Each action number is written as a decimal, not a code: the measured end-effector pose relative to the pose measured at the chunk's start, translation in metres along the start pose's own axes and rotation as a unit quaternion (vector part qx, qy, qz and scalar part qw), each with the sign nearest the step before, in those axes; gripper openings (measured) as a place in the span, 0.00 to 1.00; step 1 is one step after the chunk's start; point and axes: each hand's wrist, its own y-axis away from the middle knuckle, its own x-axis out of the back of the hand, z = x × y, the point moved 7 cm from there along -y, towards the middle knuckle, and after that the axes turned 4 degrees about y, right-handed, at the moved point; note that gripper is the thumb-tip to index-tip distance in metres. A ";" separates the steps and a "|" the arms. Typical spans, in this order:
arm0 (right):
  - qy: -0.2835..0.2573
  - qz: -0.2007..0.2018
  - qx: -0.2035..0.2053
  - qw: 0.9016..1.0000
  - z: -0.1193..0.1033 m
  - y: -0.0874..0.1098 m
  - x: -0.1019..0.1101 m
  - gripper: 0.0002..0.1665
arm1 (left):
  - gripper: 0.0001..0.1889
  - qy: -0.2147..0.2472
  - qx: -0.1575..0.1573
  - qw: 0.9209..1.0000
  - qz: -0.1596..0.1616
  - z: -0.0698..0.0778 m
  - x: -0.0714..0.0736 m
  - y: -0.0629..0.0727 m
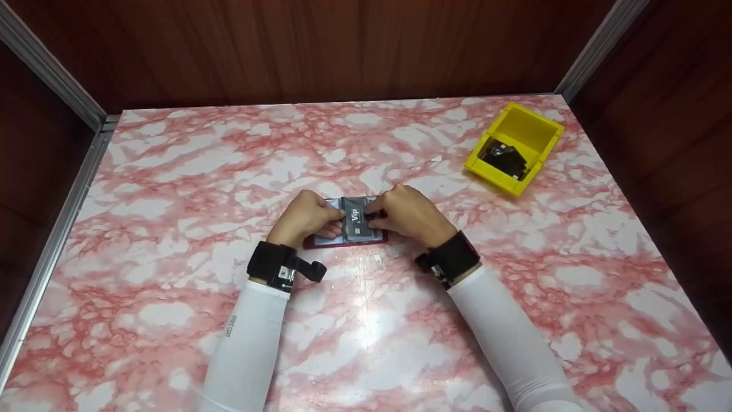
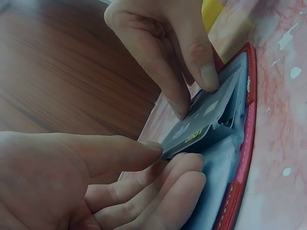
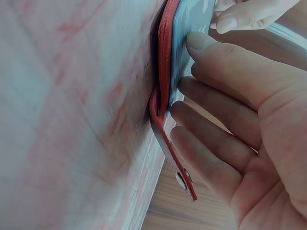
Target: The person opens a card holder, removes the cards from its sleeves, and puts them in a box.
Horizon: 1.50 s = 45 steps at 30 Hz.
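A card holder with a red cover (image 2: 253,81) and clear plastic sleeves (image 2: 218,167) lies spread on the table. On one raised sleeve shows a grey card marked "Vip" (image 1: 354,222), with a small chip. My left hand (image 1: 306,217) pinches the sleeve edge at the card between thumb and fingers. From the other side, my right hand (image 1: 414,213) holds the card and sleeve by thumb and index finger, the other fingers loosely bent. A red strap (image 3: 168,148) with a metal snap sticks out from the cover beneath my right fingers.
A yellow bin (image 1: 549,123) stands at the back right of the pink-and-white marbled table (image 1: 171,315), with several dark cards (image 1: 504,159) in it. Dark wood panels (image 1: 320,51) enclose the back and sides.
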 end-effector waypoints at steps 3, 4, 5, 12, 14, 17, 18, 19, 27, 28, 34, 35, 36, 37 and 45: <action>-0.002 -0.002 0.002 1.000 -0.001 0.000 0.000 0.12 | 0.10 0.006 0.001 1.000 0.001 -0.002 -0.001 0.000; -0.002 -0.003 0.002 1.000 -0.001 0.000 0.000 0.12 | 0.10 0.009 0.002 1.000 0.001 -0.002 -0.001 0.000; -0.002 -0.002 0.003 1.000 -0.001 0.000 0.000 0.12 | 0.09 0.010 0.003 1.000 0.001 -0.002 -0.001 0.000; 0.002 0.001 -0.004 1.000 0.000 0.000 0.000 0.14 | 0.09 0.010 0.004 1.000 -0.007 -0.003 0.000 0.000; 0.001 0.001 -0.008 1.000 0.001 0.000 0.000 0.14 | 0.09 0.010 0.007 1.000 -0.006 -0.003 0.001 -0.001; 0.000 0.000 -0.012 1.000 0.002 0.000 -0.001 0.14 | 0.09 0.009 0.013 1.000 -0.005 -0.004 0.003 -0.001; -0.002 0.000 -0.013 1.000 0.002 0.000 -0.002 0.14 | 0.09 0.009 0.016 1.000 -0.006 -0.005 0.003 -0.002; -0.002 0.000 -0.013 1.000 0.002 0.001 -0.002 0.14 | 0.09 0.009 0.018 1.000 -0.005 -0.005 0.003 -0.002; -0.004 0.003 -0.008 1.000 0.002 0.000 -0.002 0.13 | 0.10 0.024 0.011 0.999 0.019 -0.003 0.002 -0.002; -0.003 0.003 -0.007 1.000 0.001 0.000 -0.002 0.12 | 0.10 0.029 0.009 0.999 0.023 -0.002 0.002 -0.002; -0.004 -0.001 -0.007 1.000 0.000 -0.001 -0.001 0.12 | 0.09 0.041 0.006 0.999 0.034 -0.003 0.002 -0.004; -0.003 -0.001 -0.008 1.000 0.000 -0.001 0.000 0.12 | 0.09 0.041 0.007 0.999 0.033 -0.003 0.002 -0.005; 0.000 0.001 -0.007 1.000 0.000 -0.001 0.000 0.12 | 0.09 0.040 0.009 0.999 0.032 -0.003 0.002 -0.005; 0.004 0.001 -0.006 1.000 -0.001 -0.001 0.000 0.13 | 0.09 0.041 0.012 0.999 0.031 -0.004 0.002 -0.005; 0.005 0.000 -0.001 1.000 -0.001 -0.001 0.000 0.11 | 0.11 0.029 0.027 0.999 0.023 -0.005 0.007 -0.004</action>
